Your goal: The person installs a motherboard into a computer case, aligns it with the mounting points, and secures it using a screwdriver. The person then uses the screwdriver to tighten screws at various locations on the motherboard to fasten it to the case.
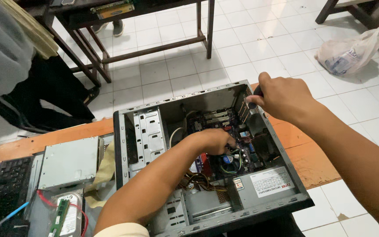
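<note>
Open computer case point(207, 158) lying on its side on the wooden table point(305, 160), and you're in it with both hands. Your left hand point(213, 140) is down on the circuit board point(224, 131), fingers curled together around something small by the wires; I can't tell what they're pinching. Your right hand point(281, 97) is up at the back corner of the case, fingers wrapped tight around a dark screwdriver handle point(256, 93). Power supply box point(266, 184) sits low in the case. Just left, a metal drive point(69, 162), a hard disk point(73, 215) with a green memory stick point(58, 215), and a keyboard point(1, 184). On the floor, a plastic bag point(352, 52).
</note>
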